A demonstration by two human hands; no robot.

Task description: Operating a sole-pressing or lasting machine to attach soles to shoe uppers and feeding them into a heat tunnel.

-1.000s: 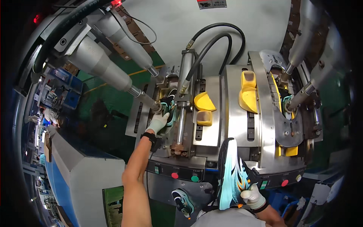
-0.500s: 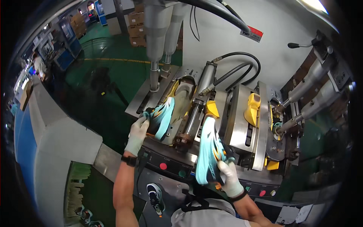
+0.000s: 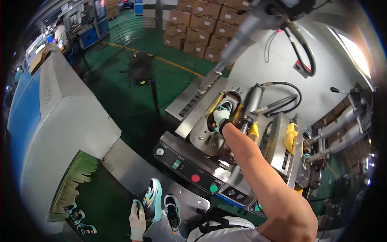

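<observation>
From the head view, my right hand reaches out at one o'clock, closed on a teal shoe seated in the press machine; I judge this the loading step. My left hand, at seven o'clock, grips a second teal shoe over the metal ledge, beside a dark shoe. Seating squarely seems to call for care.

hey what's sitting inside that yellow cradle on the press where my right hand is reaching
A teal and white shoe sits inside the yellow cradle of the press. Your gloved right hand rests on its near end, covering that part, so how it seats underneath cannot be seen.
</observation>
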